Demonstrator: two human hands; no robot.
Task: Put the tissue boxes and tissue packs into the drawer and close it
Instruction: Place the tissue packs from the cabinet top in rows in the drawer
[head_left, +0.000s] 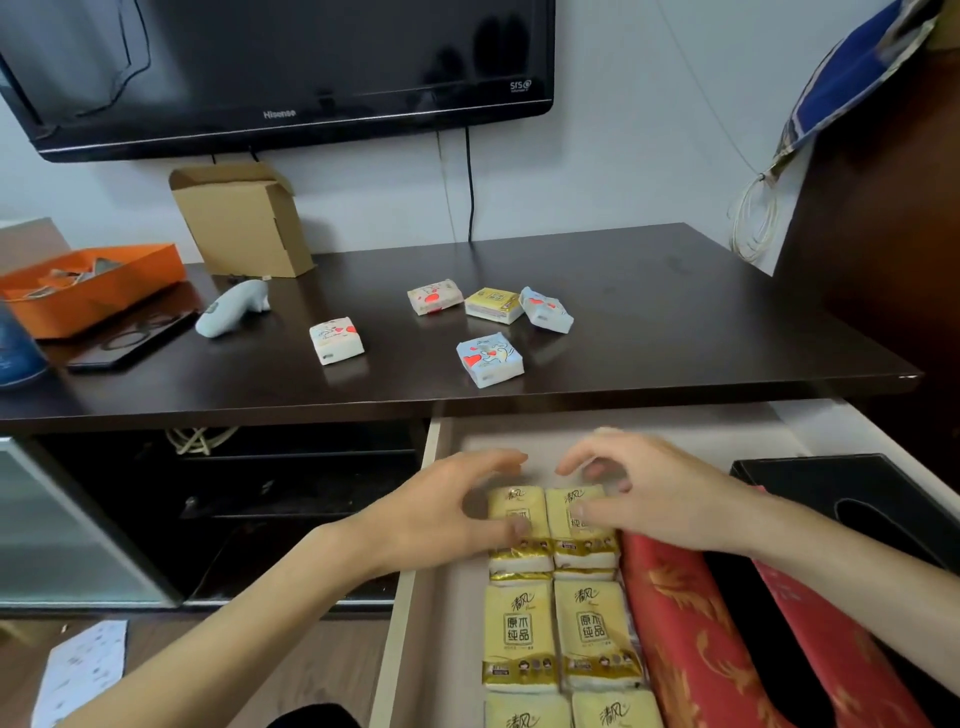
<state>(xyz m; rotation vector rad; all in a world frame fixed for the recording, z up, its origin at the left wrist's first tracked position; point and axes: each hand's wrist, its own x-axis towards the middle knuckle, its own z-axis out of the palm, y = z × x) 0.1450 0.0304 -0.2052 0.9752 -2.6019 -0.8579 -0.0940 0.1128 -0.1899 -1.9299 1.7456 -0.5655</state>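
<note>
A dark wooden cabinet top (649, 312) is taken as the landmark. Just below its front edge, a pale drawer (415, 597) is seen pulled open.

Inside the drawer, two tissue boxes are laid side by side at the right: a red box with gold pattern (675, 623), its long axis running from the cabinet top toward the viewer, and a black box (810, 483) with an oval slot, farther right.

To the left of the red box, yellow tissue packs (519, 634) are arranged in two columns. Six are counted, the nearest pair cut off by the frame edge. Each is pale yellow with a gold band and printed characters, lying flat, its long axis running front to back, the printed tops pointing toward the cabinet top.

The pair of packs nearest the cabinet top is touched by both hands. The left hand (447, 509) is held with fingers curved and spread, thumb resting on the left pack. The right hand (649, 493) is likewise spread and curved, thumb on the right pack; nothing is pinched.

On the cabinet top five small packs are left: two cream with red hearts (435, 296), one yellow (493, 304), two pale blue (490, 359).
</note>
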